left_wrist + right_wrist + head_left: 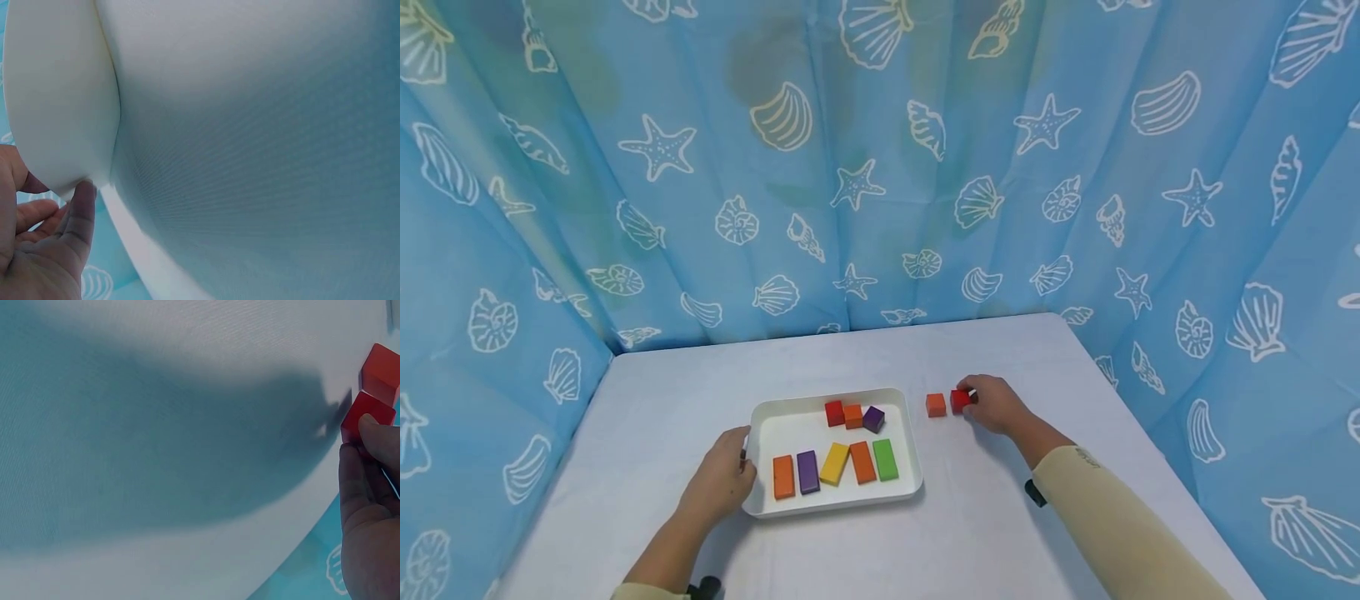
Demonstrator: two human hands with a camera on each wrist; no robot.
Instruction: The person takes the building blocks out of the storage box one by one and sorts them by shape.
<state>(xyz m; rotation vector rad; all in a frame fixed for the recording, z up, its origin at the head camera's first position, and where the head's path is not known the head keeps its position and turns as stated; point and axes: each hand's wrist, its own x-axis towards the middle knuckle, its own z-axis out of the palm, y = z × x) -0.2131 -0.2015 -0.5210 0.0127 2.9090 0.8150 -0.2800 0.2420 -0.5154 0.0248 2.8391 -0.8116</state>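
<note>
Five cubes point(936, 406), five bars point(808, 472), one tray point(801, 435)

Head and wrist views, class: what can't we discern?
Head: marking on the right sleeve, too small to read.
Left wrist: blocks in the white tray, hidden by its wall.
Right wrist: held red cube, partly covered by right hand; nearby orange cube, cut by right edge.

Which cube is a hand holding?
The red cube outside the tray, pinched by the right hand; the orange cube beside it is unheld, the other cubes are inside.
</note>
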